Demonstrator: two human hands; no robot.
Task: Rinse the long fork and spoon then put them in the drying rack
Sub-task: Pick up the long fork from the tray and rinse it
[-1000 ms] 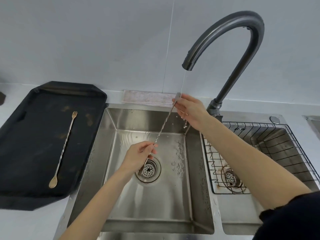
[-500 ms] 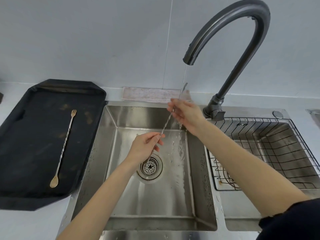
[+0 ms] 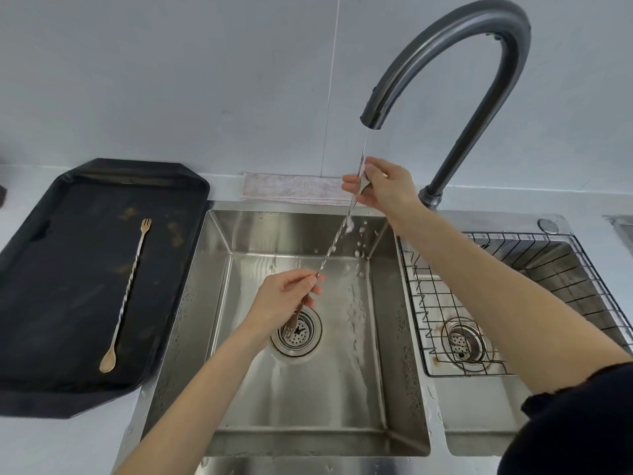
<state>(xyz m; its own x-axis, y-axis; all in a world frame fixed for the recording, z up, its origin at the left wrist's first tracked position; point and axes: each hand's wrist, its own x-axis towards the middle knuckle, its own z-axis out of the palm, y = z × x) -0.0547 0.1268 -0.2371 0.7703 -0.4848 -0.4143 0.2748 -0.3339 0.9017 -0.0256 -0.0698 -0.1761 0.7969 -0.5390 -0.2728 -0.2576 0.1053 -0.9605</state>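
Pinching the low end of a long thin stirrer [image 3: 334, 248] with the left hand [image 3: 284, 301], over the sink [image 3: 404, 399]. Pinching its top end with the right hand [image 3: 380, 186], under the tap [image 3: 455, 63] water. Looking light, stiff, wet, likely slippery; best gripping both ends. Lying on the black tray [image 3: 41, 337], a second stirrer [image 3: 127, 293]. Waiting at right, the drying rack [image 3: 416, 303].
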